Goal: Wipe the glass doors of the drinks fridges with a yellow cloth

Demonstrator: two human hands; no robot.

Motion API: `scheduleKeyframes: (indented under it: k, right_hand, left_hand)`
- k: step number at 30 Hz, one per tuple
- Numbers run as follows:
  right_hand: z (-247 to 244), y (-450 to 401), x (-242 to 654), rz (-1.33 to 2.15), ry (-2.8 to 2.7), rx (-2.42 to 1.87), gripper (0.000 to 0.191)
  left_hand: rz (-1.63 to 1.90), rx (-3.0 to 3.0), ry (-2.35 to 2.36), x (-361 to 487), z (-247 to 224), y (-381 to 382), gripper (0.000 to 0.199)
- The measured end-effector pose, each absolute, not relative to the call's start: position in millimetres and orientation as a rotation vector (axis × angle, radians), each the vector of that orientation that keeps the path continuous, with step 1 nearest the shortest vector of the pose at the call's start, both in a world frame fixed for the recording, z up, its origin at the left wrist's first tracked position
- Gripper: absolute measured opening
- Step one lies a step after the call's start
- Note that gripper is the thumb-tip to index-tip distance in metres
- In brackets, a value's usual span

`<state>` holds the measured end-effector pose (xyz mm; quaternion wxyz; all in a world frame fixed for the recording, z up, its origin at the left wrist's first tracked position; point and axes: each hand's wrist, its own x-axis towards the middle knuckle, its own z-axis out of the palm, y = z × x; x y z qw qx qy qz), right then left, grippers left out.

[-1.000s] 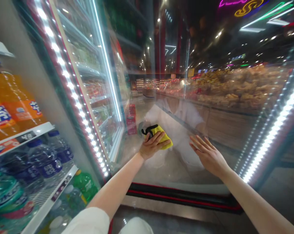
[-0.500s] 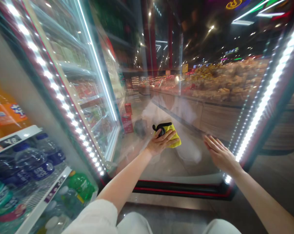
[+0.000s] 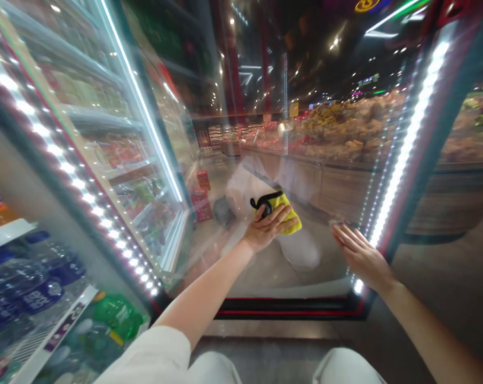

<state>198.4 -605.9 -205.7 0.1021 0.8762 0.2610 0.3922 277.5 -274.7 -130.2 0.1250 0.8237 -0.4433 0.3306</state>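
A glass door [image 3: 249,272] with a black and red frame and bright light strips stands in front of me. My left hand [image 3: 267,229] presses a yellow cloth [image 3: 292,224] against the glass, fingers spread over it. Beside the thumb is a black object [image 3: 266,206] with a curved black strap along the cloth's top edge; what it is I cannot make out. To the right, my right hand [image 3: 361,256] lies nearly flat near the door's right light strip, fingers extended, holding nothing.
Shelves with blue-capped bottles [image 3: 37,277] and green bottles [image 3: 119,314] stand at the left. The door's lower frame [image 3: 289,308] crosses above my knees. Red boxes [image 3: 202,202] and a produce counter [image 3: 345,181] show through the glass.
The view has shifted, with the door and shelves sliding left in the picture. Relative to the door frame, my left hand and the cloth have moved a little to the right.
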Motion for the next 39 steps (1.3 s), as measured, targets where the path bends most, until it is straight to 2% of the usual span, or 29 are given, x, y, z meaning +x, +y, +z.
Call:
scheduleKeyframes:
  k: [3, 5, 9, 11, 16, 20, 26, 33, 39]
  right_hand:
    - [-198.4, -606.0, 195.2, 1.083, 0.713, 2.678, 0.051]
    - [-193.9, -606.6, 191.4, 1.044, 0.665, 2.722, 0.051]
    - [-189.1, -617.3, 178.3, 0.943, 0.589, 2.728, 0.052]
    - [-189.8, -626.9, 173.8, 0.925, 0.593, 2.725, 0.051]
    - [-201.6, -650.9, 183.7, 1.128, 0.650, 2.698, 0.042]
    - [-213.8, -663.2, 195.6, 1.213, 0.640, 2.698, 0.048]
    - [-225.7, -671.8, 193.5, 1.188, 0.592, 2.692, 0.044]
    - [-228.6, -676.5, 190.3, 1.130, 0.518, 2.674, 0.043]
    - [-239.2, -681.7, 185.5, 1.100, 0.551, 2.686, 0.041]
  left_hand:
    - [0.992, 2.410, -1.114, 285.8, -116.4, -324.7, 0.047]
    - [0.985, 2.392, -1.204, 287.7, -120.1, -349.2, 0.048]
    - [0.846, 2.330, -1.535, 285.5, -145.2, -344.6, 0.056]
    - [0.755, 2.306, -1.640, 287.0, -149.8, -333.3, 0.052]
    - [0.831, 2.274, -1.604, 301.2, -123.0, -369.5, 0.049]
    - [0.939, 2.215, -1.494, 302.3, -115.3, -423.5, 0.051]
    - [0.479, 2.233, -1.763, 296.7, -129.3, -429.3, 0.049]
    - [0.653, 2.201, -1.622, 306.9, -107.2, -461.3, 0.041]
    - [0.585, 2.046, -1.847, 316.1, -110.6, -474.7, 0.031]
